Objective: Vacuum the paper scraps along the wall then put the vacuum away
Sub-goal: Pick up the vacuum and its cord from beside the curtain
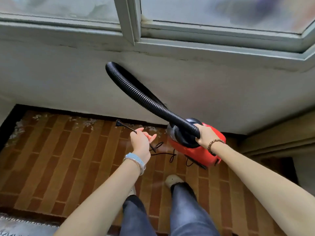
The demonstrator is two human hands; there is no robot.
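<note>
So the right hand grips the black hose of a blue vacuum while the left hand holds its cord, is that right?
Not quite: the head view shows the vacuum is red, not blue. The right hand does grip the black hose, and the left hand holds the cord.

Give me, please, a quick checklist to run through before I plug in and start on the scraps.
1. Right hand grips hose: ok.
2. Left hand pinches cord: ok.
3. Plug in a socket: not ok, it hangs free.
4. Socket in view: not ok, none shows.
5. Scraps lie along wall: ok, uncleared.
6. Hose's far end: cannot tell, hidden.
</note>
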